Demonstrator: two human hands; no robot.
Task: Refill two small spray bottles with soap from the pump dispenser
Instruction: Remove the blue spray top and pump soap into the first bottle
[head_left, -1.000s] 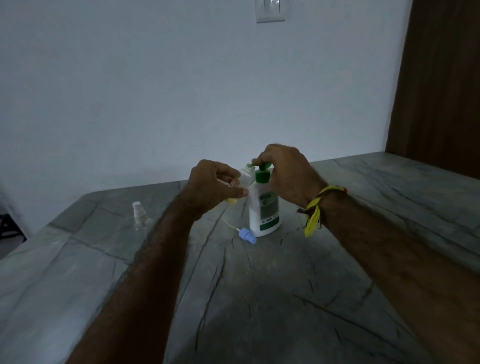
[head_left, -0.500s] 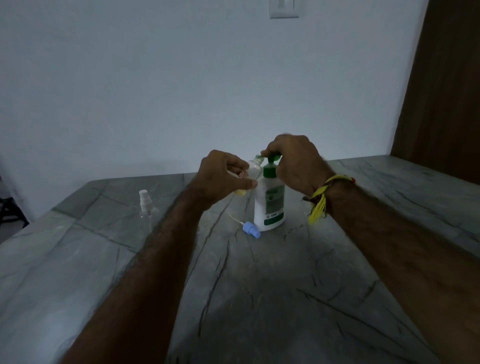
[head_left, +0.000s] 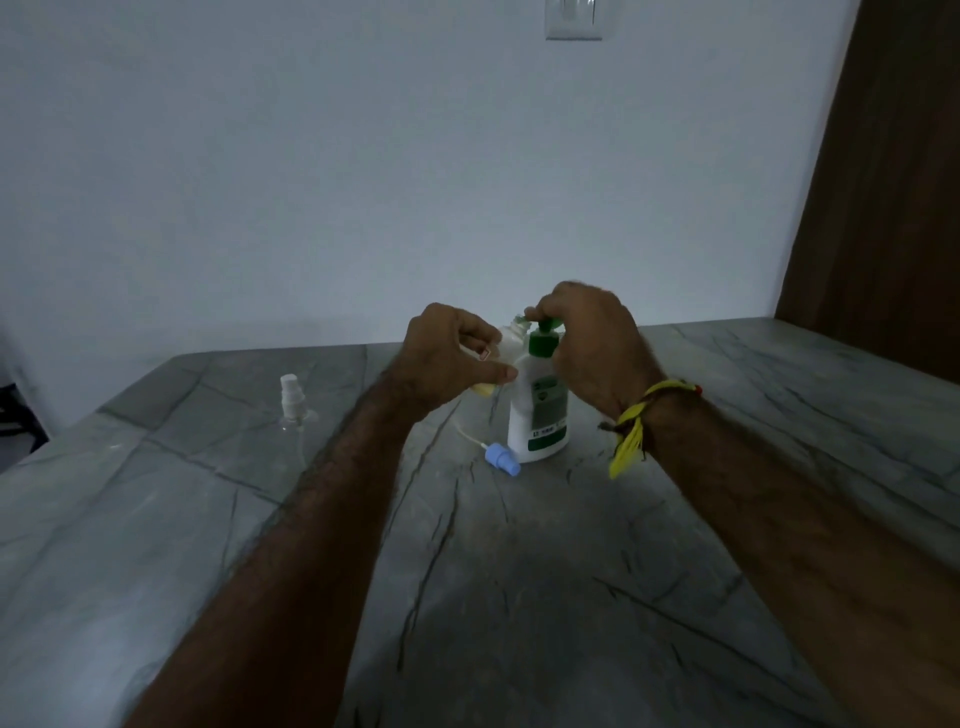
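A white pump dispenser (head_left: 539, 410) with a green pump head and green label stands mid-table. My right hand (head_left: 587, 340) rests on the pump head, fingers curled over it. My left hand (head_left: 447, 358) holds a small open spray bottle (head_left: 506, 345) tilted with its mouth at the pump's nozzle; some yellowish liquid shows at its bottom. The bottle's blue spray cap (head_left: 501, 460) with its thin tube lies on the table beside the dispenser's base. A second small clear spray bottle (head_left: 293, 408) with a white cap stands upright to the left.
The grey marble table (head_left: 519, 597) reaches a white wall behind. A brown wooden door (head_left: 893, 197) stands at the right. The table's left edge runs diagonally at the lower left. A yellow thread band (head_left: 636, 426) circles my right wrist.
Both hands have stayed at the dispenser, the small bottle still held at the nozzle. The view has shifted a little, so everything sits slightly to the right in frame.
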